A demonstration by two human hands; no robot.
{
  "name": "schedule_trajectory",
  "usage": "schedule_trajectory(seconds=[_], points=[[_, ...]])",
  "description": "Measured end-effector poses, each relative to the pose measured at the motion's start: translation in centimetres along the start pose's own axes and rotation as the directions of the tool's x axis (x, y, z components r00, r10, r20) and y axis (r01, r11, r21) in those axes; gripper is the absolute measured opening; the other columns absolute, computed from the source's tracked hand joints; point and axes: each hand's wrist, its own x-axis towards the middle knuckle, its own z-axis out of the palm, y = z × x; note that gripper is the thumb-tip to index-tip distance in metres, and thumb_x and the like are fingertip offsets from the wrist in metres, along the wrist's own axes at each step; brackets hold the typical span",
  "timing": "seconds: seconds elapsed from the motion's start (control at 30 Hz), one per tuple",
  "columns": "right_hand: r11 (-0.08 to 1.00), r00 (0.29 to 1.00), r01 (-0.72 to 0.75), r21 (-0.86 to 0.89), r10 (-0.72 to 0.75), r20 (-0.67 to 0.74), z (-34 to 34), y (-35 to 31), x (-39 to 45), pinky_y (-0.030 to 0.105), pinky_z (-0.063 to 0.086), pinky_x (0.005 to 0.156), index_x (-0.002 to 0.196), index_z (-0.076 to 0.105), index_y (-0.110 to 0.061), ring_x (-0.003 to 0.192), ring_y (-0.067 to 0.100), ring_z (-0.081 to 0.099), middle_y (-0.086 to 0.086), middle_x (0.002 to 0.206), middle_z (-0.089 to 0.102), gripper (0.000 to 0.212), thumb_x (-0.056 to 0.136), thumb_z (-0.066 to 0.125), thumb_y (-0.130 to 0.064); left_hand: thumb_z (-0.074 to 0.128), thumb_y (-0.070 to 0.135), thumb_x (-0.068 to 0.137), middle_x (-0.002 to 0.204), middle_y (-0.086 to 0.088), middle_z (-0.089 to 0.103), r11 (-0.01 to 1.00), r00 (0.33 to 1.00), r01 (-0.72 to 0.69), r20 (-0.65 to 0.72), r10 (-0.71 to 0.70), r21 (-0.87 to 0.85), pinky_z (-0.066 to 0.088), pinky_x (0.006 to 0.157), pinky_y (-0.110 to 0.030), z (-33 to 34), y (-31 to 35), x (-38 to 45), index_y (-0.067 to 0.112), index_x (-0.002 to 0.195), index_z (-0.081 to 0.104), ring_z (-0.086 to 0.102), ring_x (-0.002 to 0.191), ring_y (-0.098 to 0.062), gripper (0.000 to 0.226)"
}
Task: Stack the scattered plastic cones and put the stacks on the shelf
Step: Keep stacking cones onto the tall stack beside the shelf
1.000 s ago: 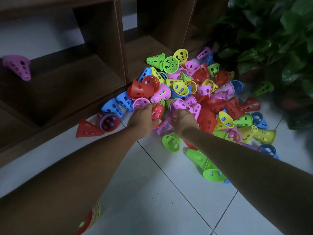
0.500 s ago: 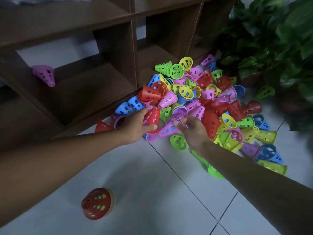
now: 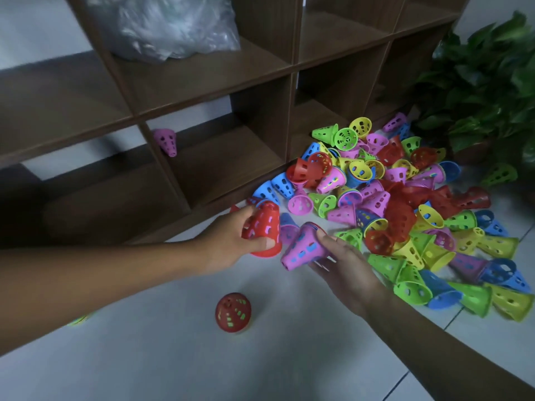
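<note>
Nearest on the tiled floor [image 3: 173, 357], left of centre: red cone stack [image 3: 232, 316] w/ green showing thru holes, standing alone, wide end down. Farther: left hand [image 3: 228, 241] w/ fingers & thumb curled round red cone [image 3: 265, 231], narrow end up. Just right of it, right hand [image 3: 344, 267] gripping pink cone [image 3: 304, 248] w/ blue showing thru holes, tip pointing left & near. Beyond & right: big cone pile [image 3: 399, 198], mixed colours, up against wooden shelf [image 3: 202, 91]. One pink cone on shelf [image 3: 165, 140], lower compartment, tip down. Clear plastic bag [image 3: 173, 24] in upper compartment. Far right: leafy plant [image 3: 486, 82].
</note>
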Motion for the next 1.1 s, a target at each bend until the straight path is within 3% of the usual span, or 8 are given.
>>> schedule_trajectory(seconds=[0.07,0.2,0.33,0.57,0.67,0.73,0.9,1.1], points=[[0.999,0.999,-0.032,-0.005,0.032,0.015,0.6,0.5,-1.4,0.042,0.048,0.106,0.119,0.062,-0.01,0.101,0.022,0.063,0.011,0.106,0.066,0.037,0.089,0.067,-0.031,0.08,0.044,0.081,0.12,0.009,0.064,0.999,0.999,0.037,-0.035,-0.038,-0.028,0.055,0.099,-0.037,-0.5,-0.7,-1.9,0.032,0.131,0.05,0.062,0.111,-0.015,0.059],[0.994,0.994,-0.105,0.012,0.104,0.037,0.7,1.6,-3.7,0.046,0.051,0.102,0.129,0.062,0.0,0.102,0.025,0.066,0.012,0.113,0.068,0.046,0.093,0.064,-0.029,0.075,0.051,0.076,0.119,0.013,0.063,0.993,0.992,0.103,-0.067,-0.107,-0.061,0.056,0.093,-0.032,-1.0,-2.8,-5.7,0.032,0.128,0.052,0.063,0.11,-0.015,0.059],[0.988,0.988,-0.145,0.05,0.142,0.067,0.1,2.2,-5.1,0.045,0.05,0.1,0.135,0.054,0.004,0.101,0.026,0.062,0.015,0.112,0.064,0.053,0.092,0.064,-0.025,0.076,0.077,0.061,0.118,0.012,0.064,0.983,0.983,0.134,-0.112,-0.149,-0.127,0.058,0.087,-0.028,-0.5,-5.1,-8.0,0.032,0.125,0.055,0.063,0.109,-0.016,0.082],[0.984,0.984,-0.153,0.089,0.144,0.102,-1.0,3.1,-5.3,0.044,0.041,0.104,0.136,0.05,0.007,0.106,0.028,0.054,0.014,0.115,0.06,0.065,0.079,0.073,-0.016,0.079,0.037,0.081,0.109,0.014,0.071,0.962,0.982,0.111,-0.12,-0.144,-0.251,0.057,0.082,-0.02,3.5,-7.9,-8.8,0.037,0.116,0.059,0.067,0.106,-0.008,0.041],[0.982,0.983,-0.175,0.071,0.17,0.07,-1.3,3.5,-5.2,0.041,0.044,0.095,0.129,0.057,-0.005,0.098,0.027,0.056,0.015,0.112,0.061,0.057,0.075,0.075,-0.012,0.084,0.035,0.08,0.11,0.026,0.068,0.984,0.988,0.069,-0.123,-0.09,-0.167,0.056,0.088,-0.021,4.8,-9.6,-9.1,0.038,0.119,0.06,0.065,0.105,0.002,0.046],[0.982,0.982,-0.183,0.041,0.18,0.064,-1.3,3.5,-5.3,0.04,0.046,0.091,0.131,0.056,-0.01,0.095,0.026,0.058,0.014,0.109,0.063,0.062,0.073,0.076,-0.012,0.083,0.037,0.076,0.111,0.024,0.067,0.996,0.988,0.067,-0.133,-0.075,-0.061,0.056,0.09,-0.024,5.2,-10.8,-9.3,0.036,0.122,0.059,0.063,0.104,0.005,0.052],[0.985,0.98,-0.175,-0.009,0.175,0.098,-0.7,3.4,-5.8,0.041,0.055,0.083,0.136,0.052,-0.014,0.095,0.025,0.065,0.013,0.11,0.07,0.068,0.073,0.076,-0.01,0.085,0.025,0.08,0.12,0.021,0.064,0.994,0.989,0.098,-0.113,-0.092,0.05,0.053,0.097,-0.023,5.4,-13.2,-9.7,0.036,0.125,0.056,0.06,0.115,-0.003,0.054],[0.987,0.981,-0.141,-0.083,0.15,0.122,0.4,3.6,-6.0,0.042,0.049,0.096,0.136,0.053,-0.021,0.106,0.027,0.067,0.013,0.129,0.068,0.073,0.07,0.077,-0.002,0.086,0.015,0.078,0.115,0.014,0.068,0.999,0.992,0.052,-0.111,-0.053,-0.012,0.058,0.091,-0.028,6.2,-13.1,-8.2,0.032,0.119,0.06,0.065,0.108,-0.005,0.052]])
